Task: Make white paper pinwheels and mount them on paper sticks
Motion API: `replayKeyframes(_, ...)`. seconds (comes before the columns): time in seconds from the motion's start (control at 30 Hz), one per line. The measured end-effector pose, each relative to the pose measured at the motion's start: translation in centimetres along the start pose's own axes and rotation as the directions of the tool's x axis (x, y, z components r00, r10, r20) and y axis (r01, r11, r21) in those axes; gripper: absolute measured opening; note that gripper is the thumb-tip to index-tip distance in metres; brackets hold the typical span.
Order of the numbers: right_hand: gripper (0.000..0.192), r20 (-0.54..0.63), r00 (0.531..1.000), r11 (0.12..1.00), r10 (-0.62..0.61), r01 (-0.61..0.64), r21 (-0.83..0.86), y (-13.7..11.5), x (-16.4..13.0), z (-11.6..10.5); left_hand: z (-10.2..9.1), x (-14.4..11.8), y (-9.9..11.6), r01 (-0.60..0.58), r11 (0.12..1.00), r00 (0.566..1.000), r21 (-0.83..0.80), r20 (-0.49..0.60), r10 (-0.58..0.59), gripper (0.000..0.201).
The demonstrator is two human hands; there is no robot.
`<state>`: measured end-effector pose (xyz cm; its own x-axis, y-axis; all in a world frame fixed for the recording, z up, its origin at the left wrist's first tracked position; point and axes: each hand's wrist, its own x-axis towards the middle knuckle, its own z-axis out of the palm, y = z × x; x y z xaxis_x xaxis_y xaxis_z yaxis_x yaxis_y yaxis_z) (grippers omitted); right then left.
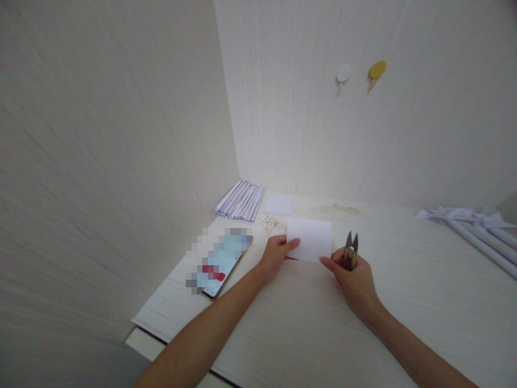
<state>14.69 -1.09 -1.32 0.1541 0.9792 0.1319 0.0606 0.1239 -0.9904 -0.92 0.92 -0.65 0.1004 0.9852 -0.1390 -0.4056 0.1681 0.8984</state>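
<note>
White paper sheet (310, 238), grey metal snips (351, 250), yellow wall hook (377, 70), pale wood-grain table (307, 323)

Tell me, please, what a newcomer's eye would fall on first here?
Mid-table, the left hand and right hand hold a white paper sheet between them; the right also grips small snips. A phone lies to the left, folded paper strips in the corner.

No text, label or number can be read anywhere. The phone (221, 263) screen is pixelated beyond reading. The white paper sheet (309, 239) shows blank.
</note>
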Motion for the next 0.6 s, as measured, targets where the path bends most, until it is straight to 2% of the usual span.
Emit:
replayKeyframes(0.13, 0.033, -0.071, 0.997, 0.992, 0.043, -0.034, 0.125, 0.0, 0.1, 0.1, 0.1, -0.3, 0.5, -0.031, 0.998, 0.999, -0.055, 0.015, 0.032, 0.029)
replayKeyframes(0.3, 0.035, -0.164, 0.979, 0.948, 0.118, -0.062, 0.311, -0.3, 0.2, 0.4, 0.8, -1.1, 0.6, -0.023, 0.998, 0.992, 0.053, 0.128, 0.016, 0.027)
replayKeyframes(0.4, 0.035, -0.169, 0.981, 0.956, 0.096, -0.043, 0.291, -0.4, 0.0, 0.5, 1.3, -1.3, 0.0, -0.035, 0.996, 0.995, 0.086, 0.093, 0.027, 0.025)
replayKeyframes(0.53, 0.034, -0.14, 0.99, 0.986, 0.016, 0.007, 0.167, -0.6, -0.3, 0.4, 1.9, -1.3, -0.5, -0.082, 0.995, 0.996, 0.061, -0.012, 0.083, 0.023)
replayKeyframes(0.6, 0.033, -0.119, 0.993, 0.994, -0.008, 0.021, 0.104, -0.7, -0.5, 0.3, 2.1, -1.3, -0.5, -0.105, 0.993, 0.994, 0.044, -0.028, 0.107, 0.023)
